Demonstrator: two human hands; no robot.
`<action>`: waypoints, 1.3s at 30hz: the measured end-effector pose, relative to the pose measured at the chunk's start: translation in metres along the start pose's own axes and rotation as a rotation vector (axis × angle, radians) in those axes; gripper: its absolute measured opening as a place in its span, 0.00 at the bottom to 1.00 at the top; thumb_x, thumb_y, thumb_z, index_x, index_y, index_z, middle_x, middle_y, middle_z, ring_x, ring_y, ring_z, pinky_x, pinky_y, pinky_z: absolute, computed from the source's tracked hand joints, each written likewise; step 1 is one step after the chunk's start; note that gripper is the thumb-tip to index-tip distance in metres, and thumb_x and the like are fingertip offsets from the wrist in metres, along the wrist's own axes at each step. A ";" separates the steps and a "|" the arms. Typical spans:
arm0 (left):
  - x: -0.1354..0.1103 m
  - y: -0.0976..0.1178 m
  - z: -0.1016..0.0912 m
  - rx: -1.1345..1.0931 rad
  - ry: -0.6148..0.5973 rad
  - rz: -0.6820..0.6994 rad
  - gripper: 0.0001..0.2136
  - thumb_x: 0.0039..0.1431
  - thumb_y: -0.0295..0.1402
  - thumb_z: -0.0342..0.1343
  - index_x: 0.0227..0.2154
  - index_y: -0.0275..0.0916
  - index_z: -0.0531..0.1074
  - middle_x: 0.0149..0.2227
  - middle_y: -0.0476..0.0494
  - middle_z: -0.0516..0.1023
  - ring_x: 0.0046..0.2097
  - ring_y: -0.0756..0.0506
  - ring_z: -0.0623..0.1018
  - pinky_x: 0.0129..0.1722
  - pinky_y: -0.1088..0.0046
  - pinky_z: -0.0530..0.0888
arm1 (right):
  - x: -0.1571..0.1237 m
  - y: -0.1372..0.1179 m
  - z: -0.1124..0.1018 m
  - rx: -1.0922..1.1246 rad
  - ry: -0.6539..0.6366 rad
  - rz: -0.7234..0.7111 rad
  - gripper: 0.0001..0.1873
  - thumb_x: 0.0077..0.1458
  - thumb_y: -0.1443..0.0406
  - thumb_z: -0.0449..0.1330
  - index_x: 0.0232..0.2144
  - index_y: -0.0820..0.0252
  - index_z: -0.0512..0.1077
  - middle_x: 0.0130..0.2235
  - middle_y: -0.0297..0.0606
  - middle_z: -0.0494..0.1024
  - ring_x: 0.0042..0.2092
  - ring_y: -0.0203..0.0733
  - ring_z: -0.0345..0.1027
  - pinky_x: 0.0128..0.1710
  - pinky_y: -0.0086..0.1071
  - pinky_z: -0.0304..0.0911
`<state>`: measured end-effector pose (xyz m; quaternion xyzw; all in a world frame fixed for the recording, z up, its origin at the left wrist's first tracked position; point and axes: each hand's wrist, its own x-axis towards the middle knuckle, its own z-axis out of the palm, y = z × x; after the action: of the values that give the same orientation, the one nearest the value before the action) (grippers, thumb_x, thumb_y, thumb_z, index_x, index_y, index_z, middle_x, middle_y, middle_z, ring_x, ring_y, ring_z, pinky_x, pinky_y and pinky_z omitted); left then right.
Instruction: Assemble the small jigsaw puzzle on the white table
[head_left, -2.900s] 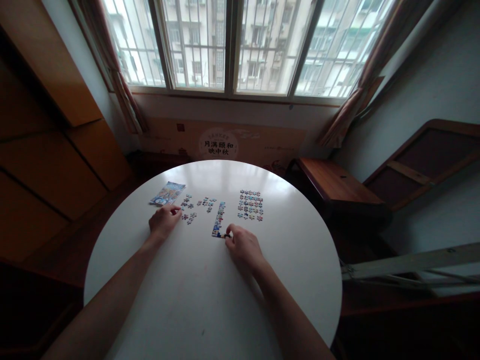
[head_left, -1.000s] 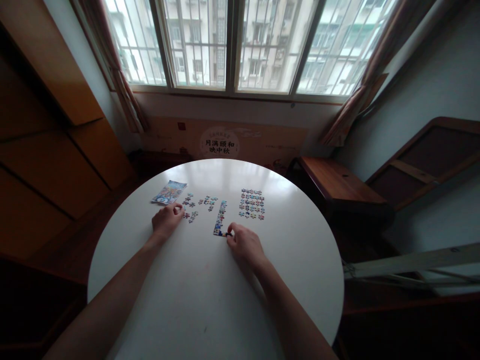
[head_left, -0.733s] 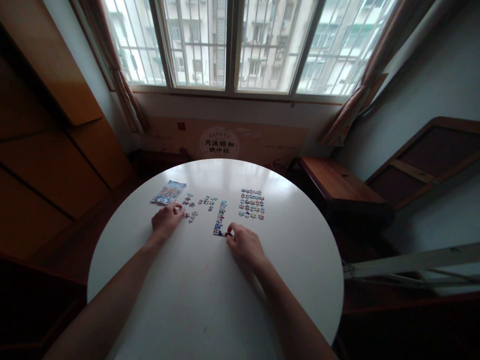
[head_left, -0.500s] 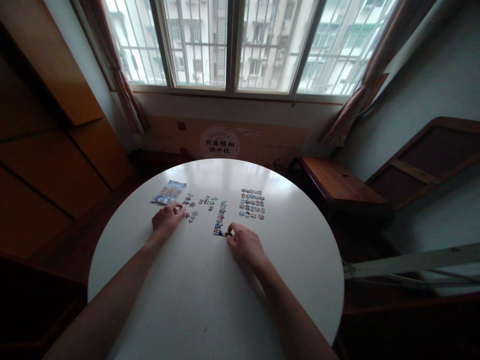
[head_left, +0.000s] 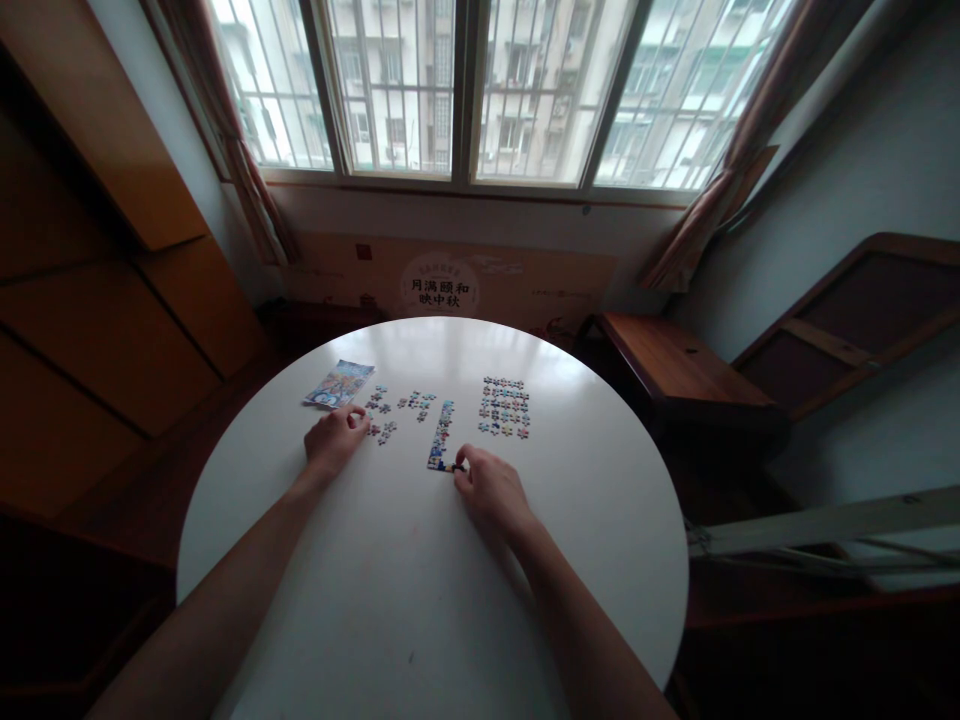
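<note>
On the white round table, several joined jigsaw pieces [head_left: 441, 430] form an L-shaped strip. At the near right end of that strip, my right hand [head_left: 491, 485] pinches a dark puzzle piece [head_left: 458, 468] between thumb and forefinger, touching the tabletop. My left hand [head_left: 334, 440] rests curled beside a group of loose puzzle pieces [head_left: 381, 403], its fingertips drawn together; whatever may be in them is hidden. Just beyond it lies a printed picture sheet [head_left: 340, 384]. More loose pieces [head_left: 417, 402] sit between the left group and the strip.
Rows of separate puzzle pieces [head_left: 504, 408] are laid out to the right of the strip. The white table [head_left: 420, 600] has a curved edge all round. A low wooden bench [head_left: 679, 360] stands beyond its right side, and a barred window [head_left: 465, 90] is ahead.
Almost nothing differs. Both hands stay in the same places, the right one still at the end of the strip.
</note>
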<state>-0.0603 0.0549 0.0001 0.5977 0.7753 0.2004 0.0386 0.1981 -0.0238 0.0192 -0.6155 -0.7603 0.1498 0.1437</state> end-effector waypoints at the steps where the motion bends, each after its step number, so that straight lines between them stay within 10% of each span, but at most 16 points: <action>1: 0.000 0.000 0.000 0.000 -0.001 -0.002 0.14 0.52 0.46 0.50 0.37 0.49 0.74 0.30 0.50 0.78 0.34 0.44 0.76 0.28 0.74 0.64 | 0.000 0.000 0.000 -0.002 -0.001 0.000 0.09 0.56 0.63 0.52 0.40 0.55 0.68 0.36 0.35 0.76 0.37 0.38 0.67 0.34 0.28 0.51; 39: 0.001 0.001 -0.001 -0.021 -0.029 -0.022 0.15 0.51 0.46 0.52 0.38 0.48 0.74 0.33 0.49 0.79 0.37 0.42 0.77 0.32 0.72 0.68 | 0.001 0.002 -0.004 0.044 -0.044 0.032 0.14 0.54 0.62 0.54 0.44 0.55 0.66 0.38 0.35 0.76 0.37 0.37 0.68 0.35 0.28 0.52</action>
<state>-0.0599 0.0553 0.0019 0.5916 0.7789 0.1995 0.0586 0.2015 -0.0224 0.0220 -0.6208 -0.7499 0.1822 0.1382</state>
